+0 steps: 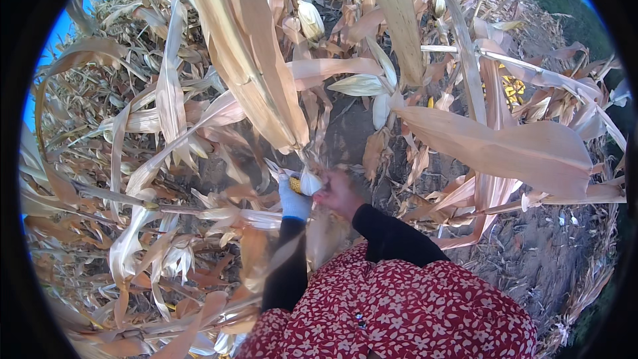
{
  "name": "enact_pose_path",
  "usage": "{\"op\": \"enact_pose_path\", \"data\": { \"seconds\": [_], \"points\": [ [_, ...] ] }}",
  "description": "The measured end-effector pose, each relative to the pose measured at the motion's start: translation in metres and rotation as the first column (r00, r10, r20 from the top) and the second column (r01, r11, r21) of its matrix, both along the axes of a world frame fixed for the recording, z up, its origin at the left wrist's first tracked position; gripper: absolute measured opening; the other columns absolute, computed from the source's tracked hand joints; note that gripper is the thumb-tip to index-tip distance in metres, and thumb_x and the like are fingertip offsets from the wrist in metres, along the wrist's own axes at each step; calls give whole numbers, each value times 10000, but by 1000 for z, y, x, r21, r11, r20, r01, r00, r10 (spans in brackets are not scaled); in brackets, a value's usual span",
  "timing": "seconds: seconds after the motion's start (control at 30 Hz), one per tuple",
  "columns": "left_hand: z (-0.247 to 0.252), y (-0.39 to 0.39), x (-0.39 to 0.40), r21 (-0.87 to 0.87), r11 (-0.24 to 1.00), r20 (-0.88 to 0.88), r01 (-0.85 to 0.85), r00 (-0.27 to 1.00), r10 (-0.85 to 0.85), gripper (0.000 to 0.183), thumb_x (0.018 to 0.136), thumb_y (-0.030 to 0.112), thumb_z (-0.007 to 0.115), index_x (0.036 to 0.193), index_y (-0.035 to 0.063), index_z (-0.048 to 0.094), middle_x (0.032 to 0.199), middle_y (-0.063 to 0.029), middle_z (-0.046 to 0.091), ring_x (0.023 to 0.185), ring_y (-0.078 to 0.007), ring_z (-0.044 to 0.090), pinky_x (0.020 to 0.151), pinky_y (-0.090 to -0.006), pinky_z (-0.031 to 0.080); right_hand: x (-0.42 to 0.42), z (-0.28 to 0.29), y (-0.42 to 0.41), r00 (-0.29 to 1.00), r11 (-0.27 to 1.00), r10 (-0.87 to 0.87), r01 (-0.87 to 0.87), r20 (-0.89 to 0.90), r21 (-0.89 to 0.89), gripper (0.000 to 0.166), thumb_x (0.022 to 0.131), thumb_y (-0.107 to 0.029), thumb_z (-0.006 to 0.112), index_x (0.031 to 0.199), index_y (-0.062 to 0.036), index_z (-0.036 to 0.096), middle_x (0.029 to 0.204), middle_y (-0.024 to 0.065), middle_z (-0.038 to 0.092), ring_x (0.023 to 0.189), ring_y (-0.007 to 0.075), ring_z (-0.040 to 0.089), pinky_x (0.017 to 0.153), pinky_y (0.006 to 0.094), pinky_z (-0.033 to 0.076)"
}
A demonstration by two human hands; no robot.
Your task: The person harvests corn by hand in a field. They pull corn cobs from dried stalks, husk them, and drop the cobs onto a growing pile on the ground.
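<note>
My left hand [293,198], in a white knit glove with a blue cuff, is closed around a corn ear [295,185]. Yellow kernels show between the glove and the pale husk [311,182], which is partly peeled away. My bare right hand [341,191] pinches the husk on the right side of the same ear; it is slightly blurred and its fingertips are hard to make out. Just above both hands, a broad dry corn leaf [259,85] hangs down towards the ear.
Dry corn stalks [184,208] cross at left, and a bent stalk [543,72] arches at right. Unpeeled ears [310,21] hang ahead. A pile of yellow husked ears [511,89] lies at upper right. A wide leaf [498,152] juts out over the bare soil [543,254].
</note>
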State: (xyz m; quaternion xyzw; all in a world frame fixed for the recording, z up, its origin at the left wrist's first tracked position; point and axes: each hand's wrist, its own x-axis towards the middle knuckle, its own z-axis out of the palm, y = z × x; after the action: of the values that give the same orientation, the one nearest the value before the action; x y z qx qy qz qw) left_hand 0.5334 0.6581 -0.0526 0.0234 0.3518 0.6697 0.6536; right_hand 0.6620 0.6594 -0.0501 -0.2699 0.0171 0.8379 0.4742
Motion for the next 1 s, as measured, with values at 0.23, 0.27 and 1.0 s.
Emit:
{"op": "enact_pose_path", "data": {
  "seconds": [0.23, 0.27, 1.0],
  "points": [
    [91, -33, -42, 189, 957, -543, 222, 835, -86, 282, 915, 344, 604, 917, 61, 597, 811, -23, 593, 718, -113, 526, 624, -249, 428, 43, 30, -21, 859, 954, -294, 241, 420, 176, 222, 976, -191, 560, 817, -37, 541, 628, 36, 525, 458, 130, 482, 404, 267, 373],
    [108, -46, -20, 132, 971, -719, 197, 694, -43, 247, 912, 282, 586, 938, 37, 605, 869, -32, 612, 764, -117, 552, 669, -260, 453, 58, 19, -33, 837, 932, -354, 278, 417, 233, 150, 928, -158, 643, 889, -28, 579, 649, 31, 549, 495, 120, 536, 423, 284, 425],
    [166, -269, 284, -252, -248, -932, 935, -303, -197, 370, 890, 232, 592, 1205, 37, 594, 980, -148, 684, 912, -240, 678, 803, -350, 516, 380, -28, -408, 431, 968, 14, -233, 902, 96, 447, 837, -248, 751, 1156, 14, 577, 1012, 46, 637, 896, 110, 586, 769, 264, 486]
  ]
}}
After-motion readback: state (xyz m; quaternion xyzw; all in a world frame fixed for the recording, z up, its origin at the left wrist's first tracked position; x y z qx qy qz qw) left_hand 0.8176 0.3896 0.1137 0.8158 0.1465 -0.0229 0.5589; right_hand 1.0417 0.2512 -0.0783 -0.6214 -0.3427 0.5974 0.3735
